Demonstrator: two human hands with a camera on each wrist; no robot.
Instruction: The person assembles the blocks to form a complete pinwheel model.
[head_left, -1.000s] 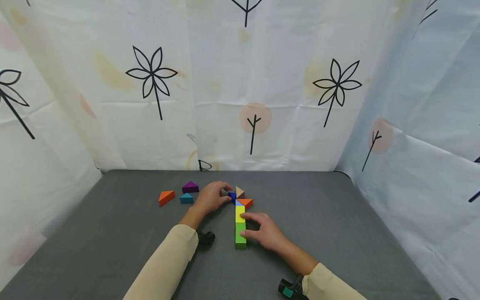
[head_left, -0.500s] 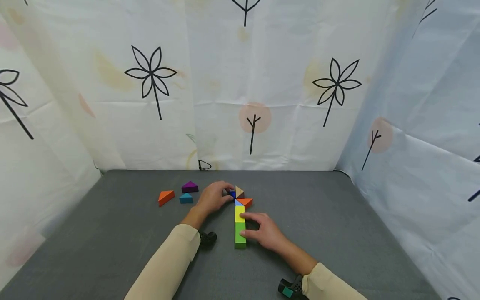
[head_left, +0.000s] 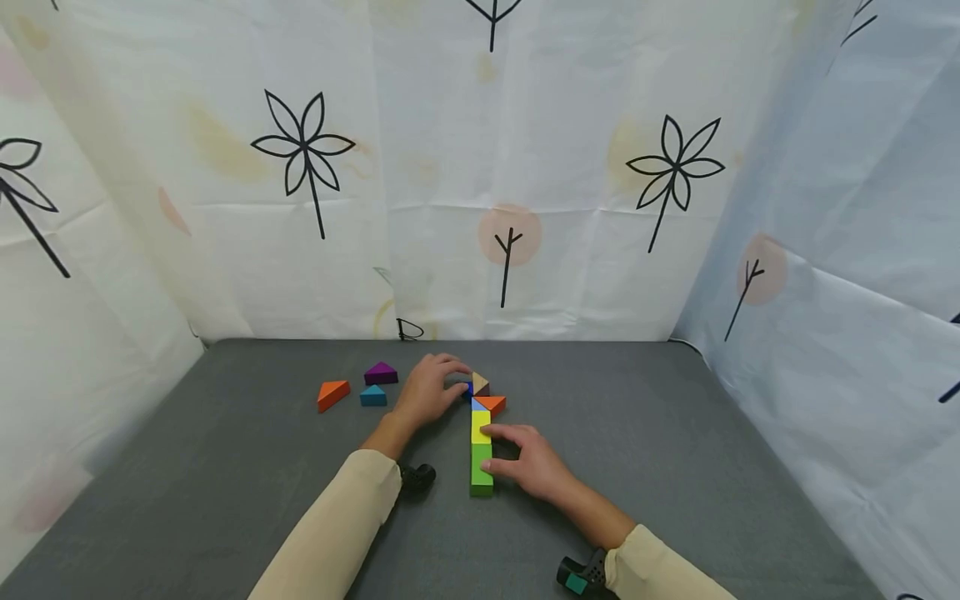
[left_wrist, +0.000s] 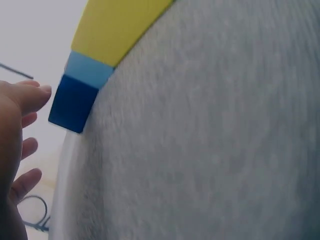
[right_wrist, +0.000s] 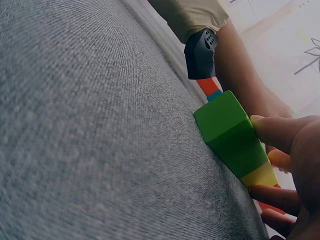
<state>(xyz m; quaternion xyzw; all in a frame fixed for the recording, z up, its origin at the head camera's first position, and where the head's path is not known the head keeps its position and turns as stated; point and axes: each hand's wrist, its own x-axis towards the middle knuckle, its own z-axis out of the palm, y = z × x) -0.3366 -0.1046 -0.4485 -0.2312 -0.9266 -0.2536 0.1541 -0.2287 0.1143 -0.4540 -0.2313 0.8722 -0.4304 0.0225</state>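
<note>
In the head view, toy blocks form a row: a green block [head_left: 482, 468], a yellow block [head_left: 480, 425] and a light blue triangle [head_left: 477, 405]. At its far end are an orange triangle [head_left: 492, 403], a natural wood triangle [head_left: 480, 385] and a dark blue triangle [head_left: 469, 388]. My left hand [head_left: 429, 393] is at the dark blue triangle, which it partly hides. The left wrist view shows a gap between thumb and dark blue triangle [left_wrist: 74, 104]. My right hand [head_left: 531, 460] rests a thumb on the green block [right_wrist: 231, 131] and fingers at the yellow block [right_wrist: 261, 175].
Left of my left hand lie an orange triangle [head_left: 333, 395], a purple triangle [head_left: 381, 374] and a teal triangle [head_left: 373, 397]. Everything lies on a grey cloth-covered table [head_left: 225, 483]. A white printed curtain [head_left: 435, 167] stands behind and at both sides.
My left hand's fingers have shifted slightly up and away over the dark blue triangle, with the thumb further from the fingers. The right hand and the row stay where they were.
</note>
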